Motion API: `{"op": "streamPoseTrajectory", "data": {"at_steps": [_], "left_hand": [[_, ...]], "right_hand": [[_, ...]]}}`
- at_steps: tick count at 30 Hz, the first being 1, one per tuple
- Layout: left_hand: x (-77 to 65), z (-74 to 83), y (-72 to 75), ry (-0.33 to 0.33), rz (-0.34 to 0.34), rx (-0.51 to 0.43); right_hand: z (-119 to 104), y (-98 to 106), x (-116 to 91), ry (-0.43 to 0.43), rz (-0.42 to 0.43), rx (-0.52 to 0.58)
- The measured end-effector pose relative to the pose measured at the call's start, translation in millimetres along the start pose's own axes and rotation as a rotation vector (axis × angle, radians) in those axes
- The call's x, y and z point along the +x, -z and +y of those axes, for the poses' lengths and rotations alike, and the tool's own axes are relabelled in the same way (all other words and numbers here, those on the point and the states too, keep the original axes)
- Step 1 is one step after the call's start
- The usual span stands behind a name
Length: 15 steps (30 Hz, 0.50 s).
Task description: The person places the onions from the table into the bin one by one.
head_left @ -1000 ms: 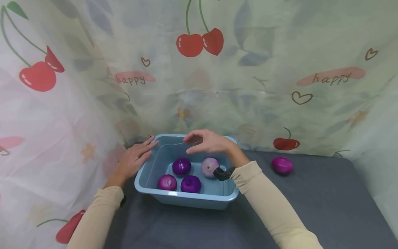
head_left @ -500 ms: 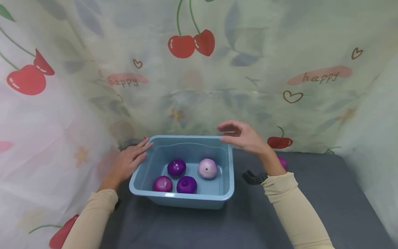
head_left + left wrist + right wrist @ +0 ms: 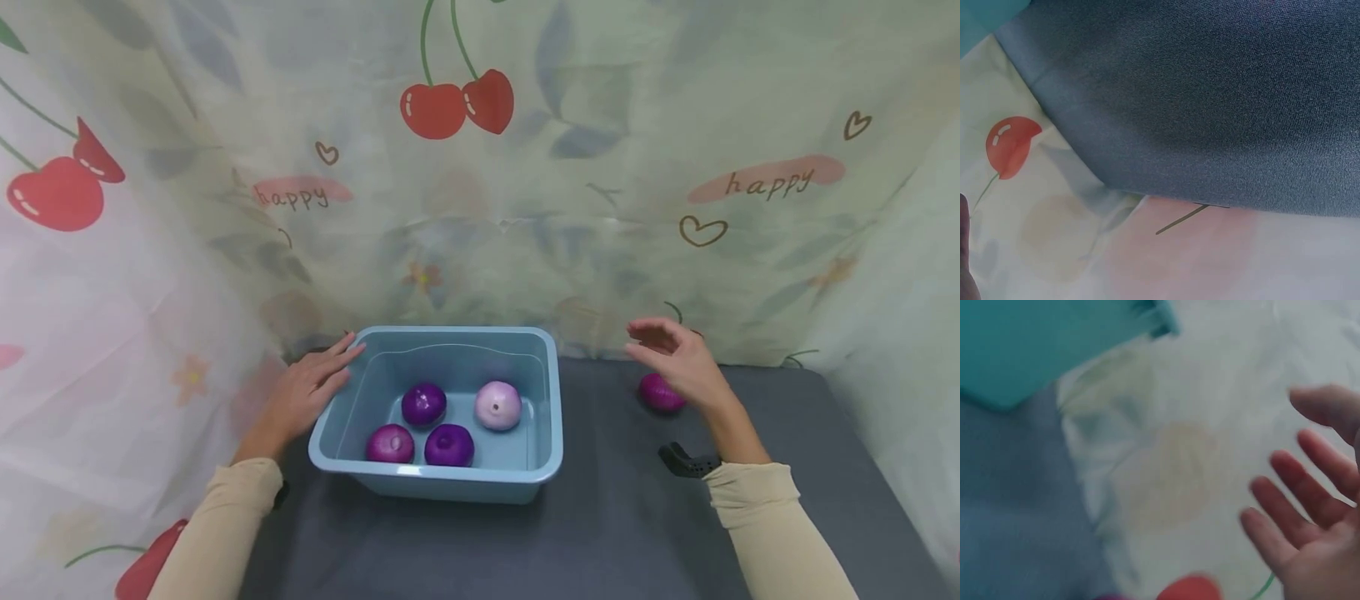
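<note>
A blue plastic basin (image 3: 547, 417) stands on the dark cloth at centre. Inside lie several red onions: a pale one (image 3: 498, 406) at right, a dark one (image 3: 423, 405) at the back left, and two more along the front. My left hand (image 3: 311, 392) rests with extended fingers at the basin's left rim. Off to the right, my right hand (image 3: 686, 367) hovers with loosely bent, parted fingers and nothing in them. It partly covers a single red onion (image 3: 660, 393) on the cloth. In the right wrist view, the right hand's fingers (image 3: 1297, 519) are spread apart.
A dark grey cloth (image 3: 615, 517) covers the table. Printed curtains (image 3: 480, 208) with cherries and the word "happy" stand behind the table and along both sides. A black strap (image 3: 686, 461) shows at the right wrist.
My right hand has moved from above the basin rightward to the lone onion. My left hand stays at the rim. The head view has shifted slightly.
</note>
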State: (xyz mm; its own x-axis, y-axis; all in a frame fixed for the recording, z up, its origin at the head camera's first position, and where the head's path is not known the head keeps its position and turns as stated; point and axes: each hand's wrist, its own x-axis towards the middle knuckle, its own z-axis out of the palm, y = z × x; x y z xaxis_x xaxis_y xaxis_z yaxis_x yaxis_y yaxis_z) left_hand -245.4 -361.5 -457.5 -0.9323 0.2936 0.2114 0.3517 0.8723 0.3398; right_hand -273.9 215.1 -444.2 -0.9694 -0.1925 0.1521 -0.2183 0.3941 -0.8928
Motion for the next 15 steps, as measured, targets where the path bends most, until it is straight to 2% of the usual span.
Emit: {"op": "streamPoseTrajectory", "data": {"at_steps": [5, 9, 12, 15], "left_hand": [[-0.6, -0.4, 0.4, -0.004, 0.004, -0.008], [-1.4, -0.7, 1.0, -0.005, 0.019, -0.012], [-1.2, 0.0, 0.9, 0.001, 0.016, -0.008], [-0.5, 1.7, 0.7, 0.006, 0.01, -0.004]], "right_hand": [[32.4, 4.8, -14.8, -0.06, 0.184, 0.024], [58.3, 6.7, -18.8, -0.17, 0.309, 0.021], [78.4, 5.8, -20.5, -0.278, 0.36, 0.007], [95.6, 3.5, -22.2, -0.356, 0.341, 0.01]]}}
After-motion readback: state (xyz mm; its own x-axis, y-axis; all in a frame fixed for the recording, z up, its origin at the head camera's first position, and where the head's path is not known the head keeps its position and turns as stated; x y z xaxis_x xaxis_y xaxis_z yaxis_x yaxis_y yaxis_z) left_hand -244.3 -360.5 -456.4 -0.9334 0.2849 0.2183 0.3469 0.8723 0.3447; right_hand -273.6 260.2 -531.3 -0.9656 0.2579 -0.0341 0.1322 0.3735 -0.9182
